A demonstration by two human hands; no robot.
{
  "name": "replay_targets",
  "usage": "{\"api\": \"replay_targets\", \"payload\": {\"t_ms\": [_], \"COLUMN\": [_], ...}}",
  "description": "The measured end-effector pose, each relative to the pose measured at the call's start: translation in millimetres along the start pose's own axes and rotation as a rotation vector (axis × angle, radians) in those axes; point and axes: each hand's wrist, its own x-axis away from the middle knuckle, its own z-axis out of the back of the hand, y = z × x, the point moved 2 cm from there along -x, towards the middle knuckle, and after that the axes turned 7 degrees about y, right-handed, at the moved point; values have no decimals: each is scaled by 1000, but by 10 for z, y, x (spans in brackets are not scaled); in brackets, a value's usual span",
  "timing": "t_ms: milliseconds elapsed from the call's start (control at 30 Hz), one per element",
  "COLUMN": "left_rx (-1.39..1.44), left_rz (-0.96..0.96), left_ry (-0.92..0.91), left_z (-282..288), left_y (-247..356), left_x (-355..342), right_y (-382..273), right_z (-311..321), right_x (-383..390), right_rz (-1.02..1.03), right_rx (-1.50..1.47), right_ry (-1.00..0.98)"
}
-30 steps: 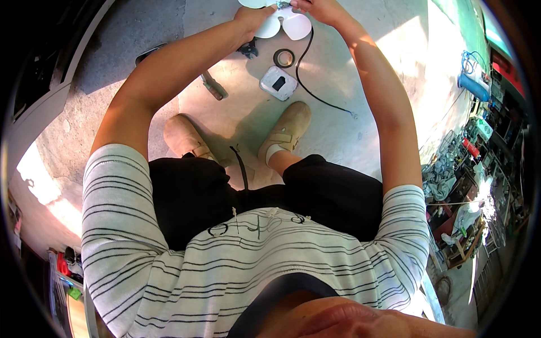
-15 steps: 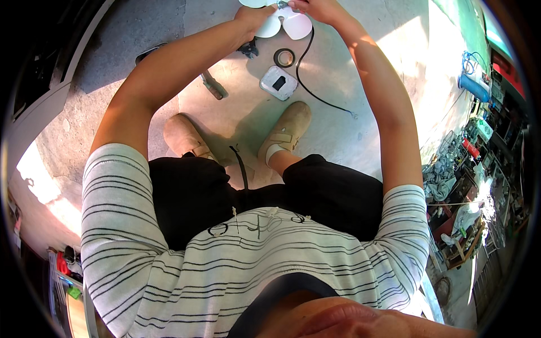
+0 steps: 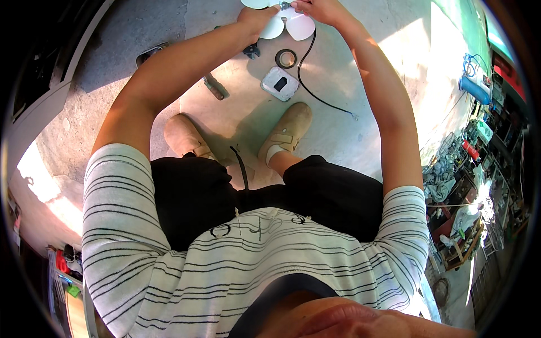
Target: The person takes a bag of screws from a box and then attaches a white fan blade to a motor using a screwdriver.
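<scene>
At the top edge of the head view is a white fan blade with rounded petals, partly cut off by the frame. My left hand is closed on its left side, the thumb near the metal hub. My right hand comes in from the other side, its fingers pinched together at that hub. What lies between those fingertips, if anything, is too small to make out. A black cord runs down from behind the blade along the floor, ending in bare wires.
Between blade and shoes lie a tape roll and a white box with a dark patch. Dark pliers and a tool handle lie near my left forearm. Clutter fills the right side, below a blue cylinder.
The whole view has shifted very slightly. Both hands stay at the fan blade in nearly the same pose.
</scene>
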Motion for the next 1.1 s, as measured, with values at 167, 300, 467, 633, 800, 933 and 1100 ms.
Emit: {"api": "replay_targets", "payload": {"t_ms": [167,300,467,633,800,933,1100], "left_rx": [46,10,-97,-92,104,25,114], "left_rz": [-116,-34,50,90,67,43,50], "left_ry": [-1,26,61,1,171,125,101], "left_z": [-27,-16,-1,-132,-118,-127,-127], "left_y": [-124,52,70,279,-299,-255,-221], "left_x": [-62,71,81,246,-221,-236,-220], "right_y": [69,75,17,212,-144,-349,-274], "right_z": [-104,-120,-162,-273,-433,-259,-137], "right_x": [-16,5,43,179,218,325,396], "right_rz": [33,54,-96,201,-381,-528,-425], "right_rx": [138,196,107,514,30,-204,-284], "right_ry": [18,93,83,107,84,89,141]}}
